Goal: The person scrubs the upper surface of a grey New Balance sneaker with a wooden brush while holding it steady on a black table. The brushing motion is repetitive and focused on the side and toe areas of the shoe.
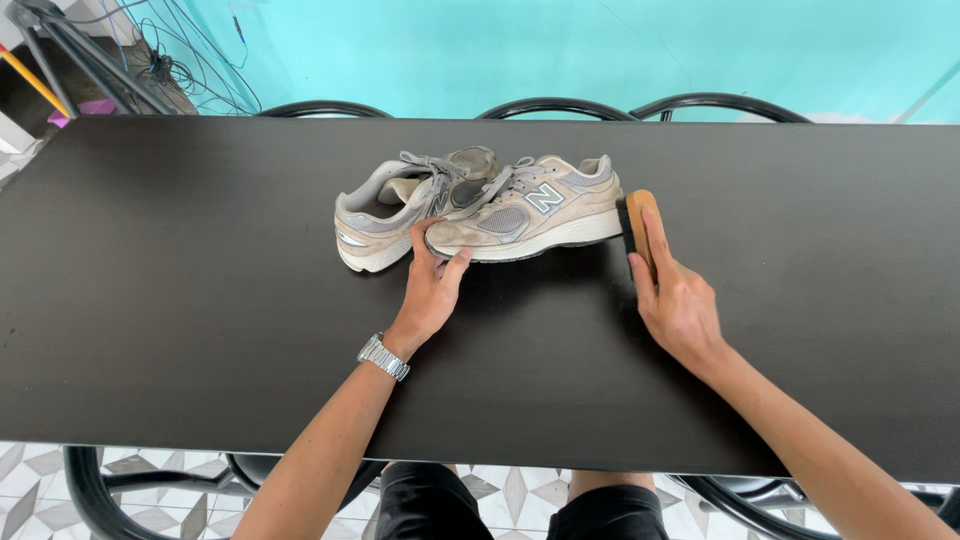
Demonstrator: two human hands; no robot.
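Note:
Two worn beige and grey sneakers lie on a black table (180,280). The nearer sneaker (530,212) lies with its toe to the left; the other sneaker (395,205) sits behind it, to the left. My left hand (432,285), a metal watch on its wrist, touches the toe of the nearer sneaker with thumb and fingers. My right hand (675,295) rests on a wooden shoe brush (637,222) with black bristles, which stands just right of the nearer sneaker's heel.
Black chair backs (555,105) line the table's far edge before a turquoise wall. Cables and a stand (90,60) sit at the back left. Patterned floor tiles and chair frames show below the near edge.

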